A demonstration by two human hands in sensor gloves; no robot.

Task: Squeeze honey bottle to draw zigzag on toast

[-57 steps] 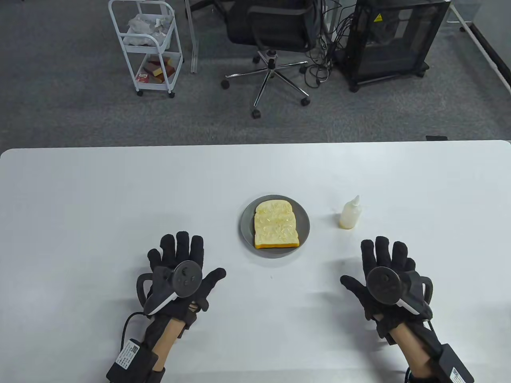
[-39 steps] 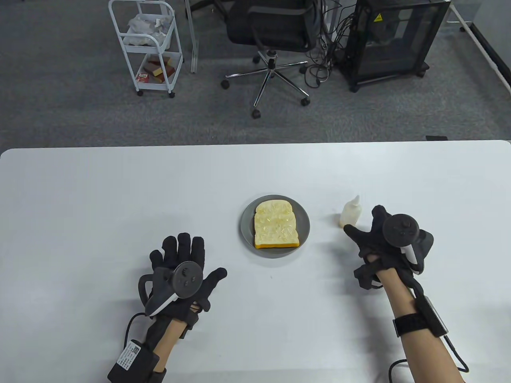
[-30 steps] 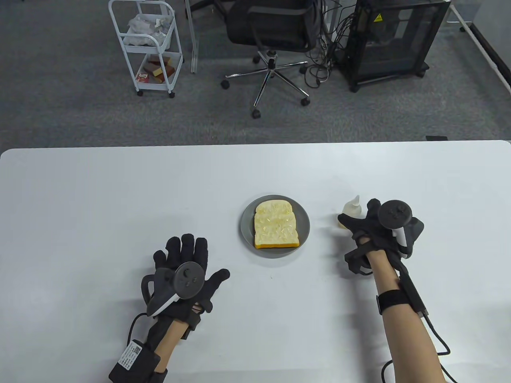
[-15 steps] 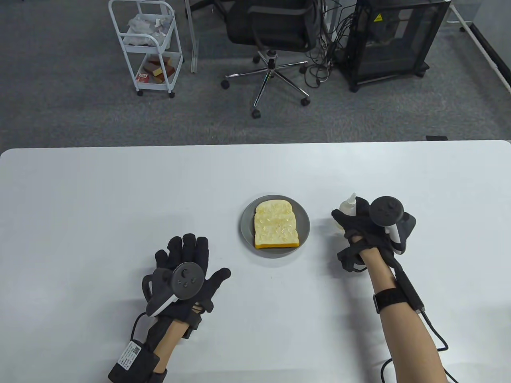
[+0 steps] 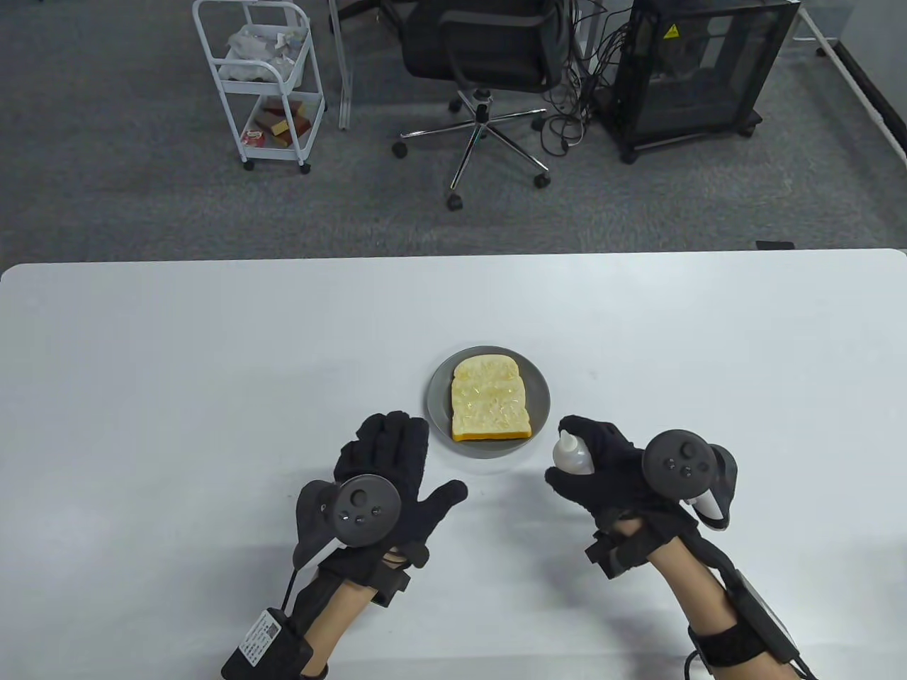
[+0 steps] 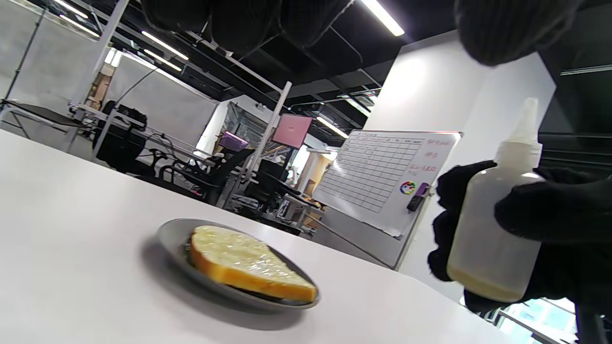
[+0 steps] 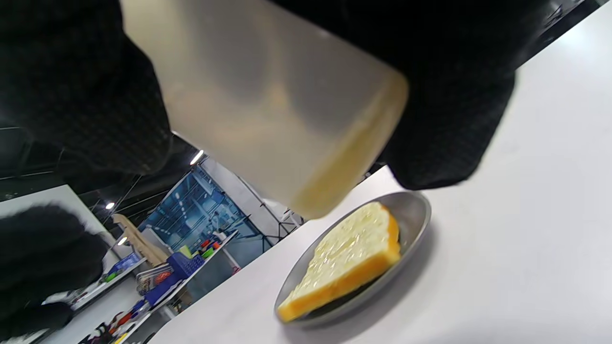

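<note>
A slice of toast (image 5: 489,402) lies on a grey plate (image 5: 437,397) at the middle of the white table. My right hand (image 5: 609,471) grips the pale honey bottle (image 5: 572,453), lifted off the table just right of the plate's near edge, nozzle up. The bottle also shows in the left wrist view (image 6: 492,224) and fills the top of the right wrist view (image 7: 267,95), with the toast (image 7: 344,258) below it. My left hand (image 5: 386,471) is open and empty, fingers spread, just left of the plate's near edge. The toast also shows in the left wrist view (image 6: 248,263).
The white table (image 5: 177,368) ends at a far edge. Beyond it stand a white cart (image 5: 258,78), a black office chair (image 5: 489,64) and a black cabinet (image 5: 698,71) on the grey floor.
My right hand reached the bottle, gripped it, lifted it and carried it left and nearer to me. My left hand moved right toward the plate, staying open.
</note>
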